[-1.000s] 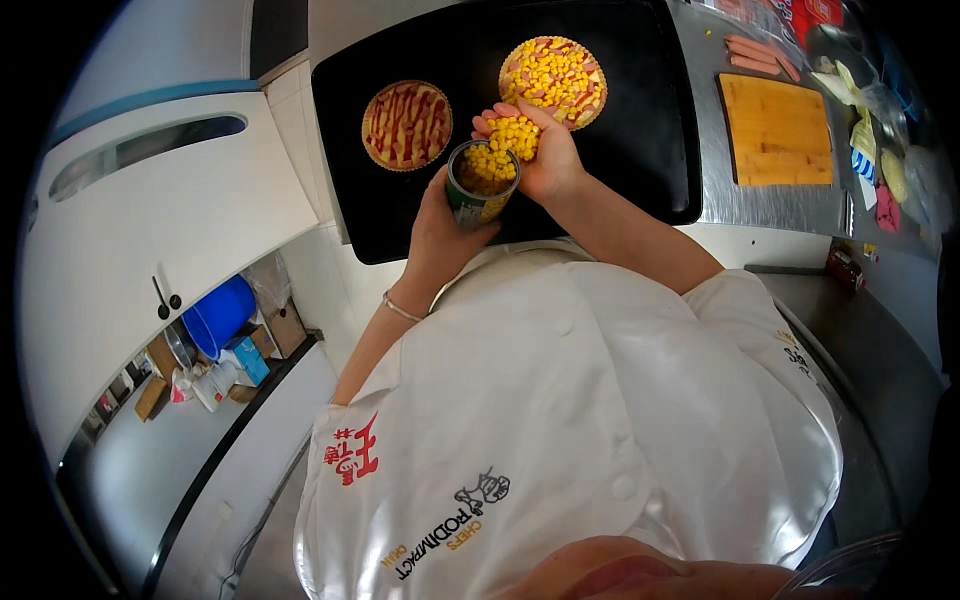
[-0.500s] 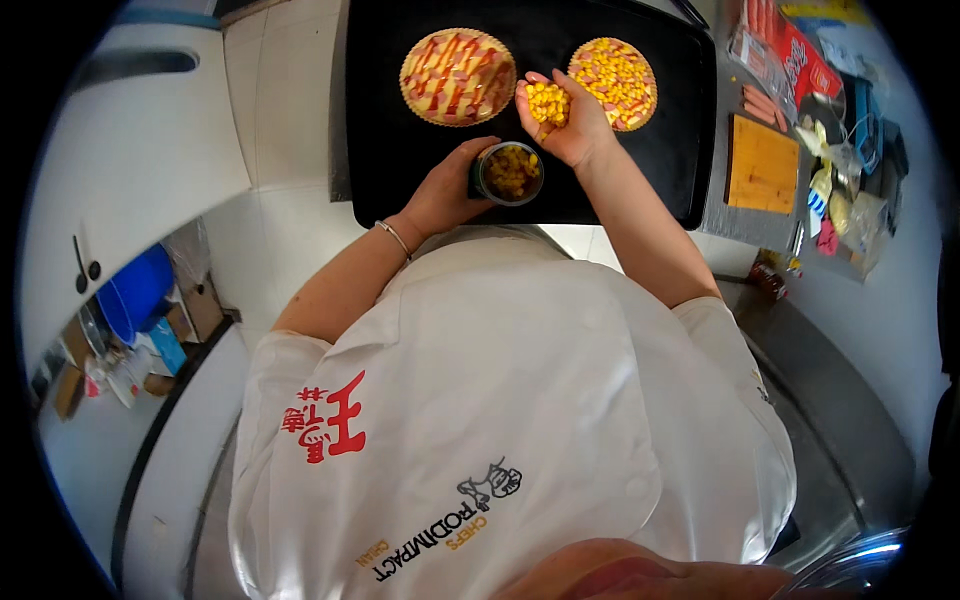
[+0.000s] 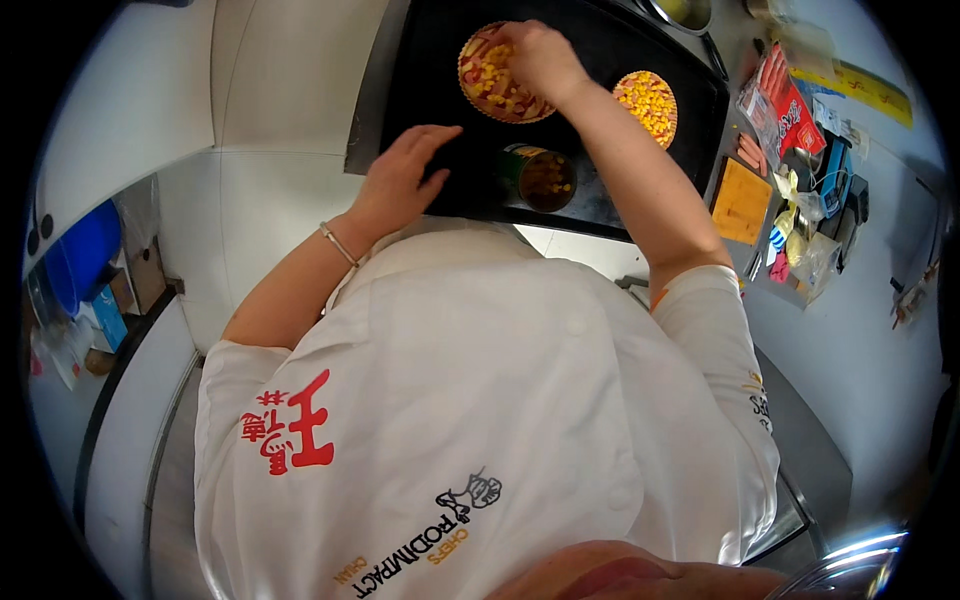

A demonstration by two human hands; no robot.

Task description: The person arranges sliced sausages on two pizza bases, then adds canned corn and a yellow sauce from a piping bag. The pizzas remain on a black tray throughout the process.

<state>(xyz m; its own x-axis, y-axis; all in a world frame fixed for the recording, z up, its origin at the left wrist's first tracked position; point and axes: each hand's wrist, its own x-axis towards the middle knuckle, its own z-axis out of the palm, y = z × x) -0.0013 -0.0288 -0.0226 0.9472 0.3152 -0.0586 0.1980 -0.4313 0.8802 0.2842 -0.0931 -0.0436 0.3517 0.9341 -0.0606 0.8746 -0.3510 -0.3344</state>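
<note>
My right hand (image 3: 544,62) is palm down over the left pizza (image 3: 507,108), its fingers curled in at the surface. Whatever they hold is hidden beneath them. Loose corn kernels (image 3: 490,76) lie over the middle of that pizza, among pink pieces and red sauce. My left hand (image 3: 398,182) hovers at the tray's near left side, fingers apart and holding nothing. Between my arms an open can (image 3: 541,178), partly filled with corn, stands on the black baking tray (image 3: 450,160). A second pizza (image 3: 648,108), covered in corn, sits to the right, beside my right forearm.
Right of the tray are a wooden board (image 3: 741,201), pink sausages (image 3: 751,153) and a red sausage package (image 3: 797,125). Plastic bags (image 3: 820,265) lie beyond. A metal bowl (image 3: 690,12) stands at the far right. White cabinets (image 3: 110,100) line the left.
My left hand has let go of the can and moved left. My right hand has turned over and moved onto the left pizza, where corn now lies. The view has shifted.
</note>
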